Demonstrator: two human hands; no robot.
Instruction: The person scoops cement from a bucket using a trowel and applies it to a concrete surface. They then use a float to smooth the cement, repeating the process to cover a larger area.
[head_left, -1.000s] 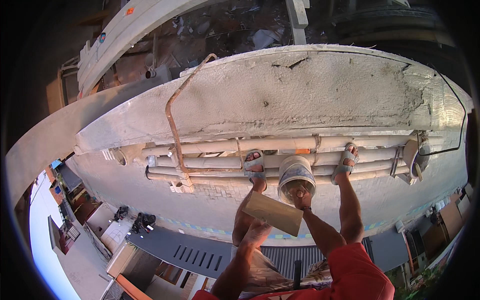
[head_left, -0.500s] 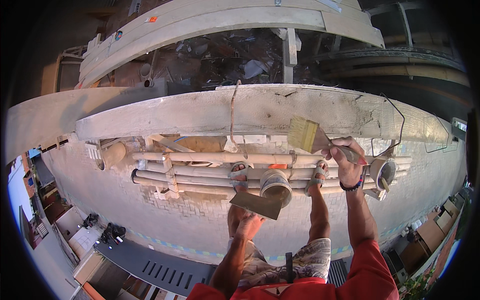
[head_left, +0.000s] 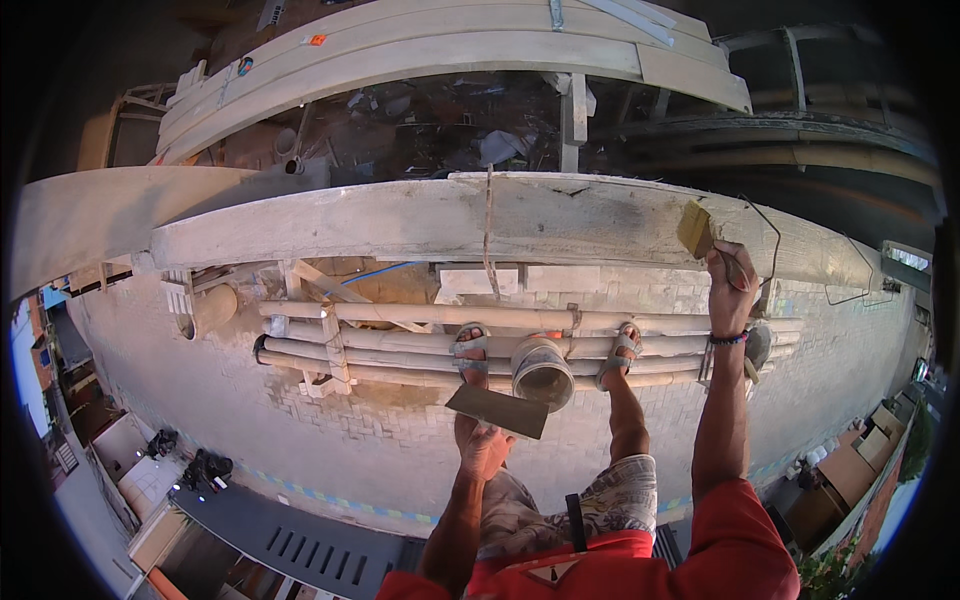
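Note:
My right hand (head_left: 728, 300) is closed round the handle of a wide flat paintbrush (head_left: 695, 229), whose pale bristles lie against the right part of a long plastered beam (head_left: 380, 226). My left hand (head_left: 484, 452) grips a rectangular plastering trowel (head_left: 500, 411), its broad grey face turned up, low in front of my body. A bucket (head_left: 543, 374) stands just past the trowel, between my sandalled feet. Beside my right wrist, partly hidden by it, is another bucket (head_left: 760, 343) with a stick-like handle at its rim.
Under my feet run several bamboo poles (head_left: 420, 347), high above a paved ground (head_left: 380, 450). Bent wire (head_left: 777, 235) and a thin rod (head_left: 489, 235) hang over the beam. Farther off are stacked planks (head_left: 430, 55) above a dark space with debris.
My right hand has moved the paintbrush up and right, from in front of the beam's lower edge onto its face. My left hand with the trowel has shifted slightly left.

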